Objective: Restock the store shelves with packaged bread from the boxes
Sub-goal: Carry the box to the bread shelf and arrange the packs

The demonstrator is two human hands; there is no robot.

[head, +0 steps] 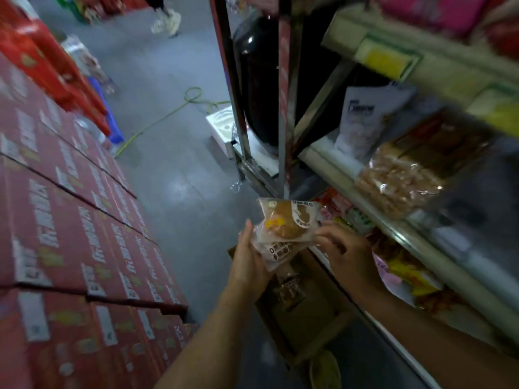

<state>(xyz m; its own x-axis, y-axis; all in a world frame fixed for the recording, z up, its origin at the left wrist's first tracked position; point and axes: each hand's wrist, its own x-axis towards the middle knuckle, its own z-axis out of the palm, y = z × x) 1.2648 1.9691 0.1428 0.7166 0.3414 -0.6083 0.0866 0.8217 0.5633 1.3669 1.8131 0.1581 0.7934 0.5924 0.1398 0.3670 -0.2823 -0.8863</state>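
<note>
Several clear packets of round brown bread are stacked in front of me, above an open cardboard box on the floor. My left hand holds the stack from below and the left side, fingers pointing up. My right hand pinches the stack's right edge with curled fingers. More bread packets lie in the box. The store shelves stand just right of my hands.
Red cartons are stacked high along the left. The grey aisle floor runs between them and the shelves. Bagged snacks lie on the middle shelf. A person's feet are far up the aisle. A green cord lies on the floor.
</note>
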